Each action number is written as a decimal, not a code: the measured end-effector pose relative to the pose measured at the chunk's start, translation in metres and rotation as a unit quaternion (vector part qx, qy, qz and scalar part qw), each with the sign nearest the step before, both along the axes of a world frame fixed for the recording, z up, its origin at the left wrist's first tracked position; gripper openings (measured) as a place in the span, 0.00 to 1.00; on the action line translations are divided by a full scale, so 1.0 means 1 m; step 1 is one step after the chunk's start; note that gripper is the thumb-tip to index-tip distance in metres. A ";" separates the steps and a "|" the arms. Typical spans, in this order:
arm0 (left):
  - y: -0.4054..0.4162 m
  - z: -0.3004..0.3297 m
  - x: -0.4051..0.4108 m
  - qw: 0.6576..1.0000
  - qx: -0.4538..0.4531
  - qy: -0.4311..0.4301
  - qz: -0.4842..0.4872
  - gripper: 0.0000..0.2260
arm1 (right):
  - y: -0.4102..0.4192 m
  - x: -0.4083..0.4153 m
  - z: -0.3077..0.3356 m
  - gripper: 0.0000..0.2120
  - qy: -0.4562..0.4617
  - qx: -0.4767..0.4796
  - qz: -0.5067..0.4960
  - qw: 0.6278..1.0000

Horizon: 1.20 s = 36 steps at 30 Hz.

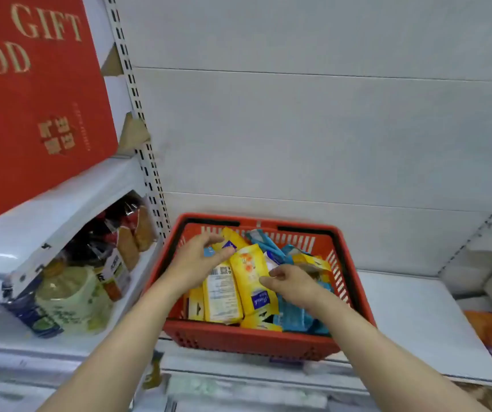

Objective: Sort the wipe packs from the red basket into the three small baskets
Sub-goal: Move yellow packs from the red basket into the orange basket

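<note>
Both hands reach into the red basket (250, 340) on the white shelf (423, 322).

The basket holds yellow wipe packs (252, 281) and blue wipe packs (293, 315), heaped. The left hand (194, 263) hovers with fingers loosely spread, holding nothing; the right hand (293, 282) rests curled on the packs, grip unclear.
</note>
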<state>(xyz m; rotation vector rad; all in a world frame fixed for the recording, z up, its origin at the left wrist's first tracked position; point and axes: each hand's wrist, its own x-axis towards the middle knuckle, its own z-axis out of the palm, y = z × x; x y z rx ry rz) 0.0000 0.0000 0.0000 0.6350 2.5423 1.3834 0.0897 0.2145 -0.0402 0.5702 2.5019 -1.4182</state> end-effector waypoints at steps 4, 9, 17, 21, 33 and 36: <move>-0.014 -0.030 0.002 0.995 -0.076 -0.045 0.055 0.27 | -0.021 -0.006 -0.026 0.24 -0.072 0.022 -0.004 0.997; -0.022 -0.049 -0.003 0.985 -0.038 -0.134 0.100 0.34 | -0.022 -0.009 -0.036 0.16 -0.078 -0.031 -0.027 0.996; -0.017 -0.057 -0.021 0.976 -0.083 -0.162 0.116 0.31 | -0.006 -0.007 -0.019 0.24 0.081 -0.158 -0.184 0.967; -0.011 -0.058 -0.026 0.974 -0.112 -0.143 0.137 0.33 | -0.002 0.003 -0.012 0.50 0.151 -0.167 -0.175 0.958; 0.015 -0.031 -0.019 0.934 0.265 -0.214 0.111 0.05 | -0.009 0.019 0.006 0.21 0.296 -0.186 -0.266 0.898; 0.027 -0.030 -0.015 0.922 0.290 -0.243 0.086 0.04 | -0.005 0.030 0.013 0.28 0.303 -0.173 -0.292 0.890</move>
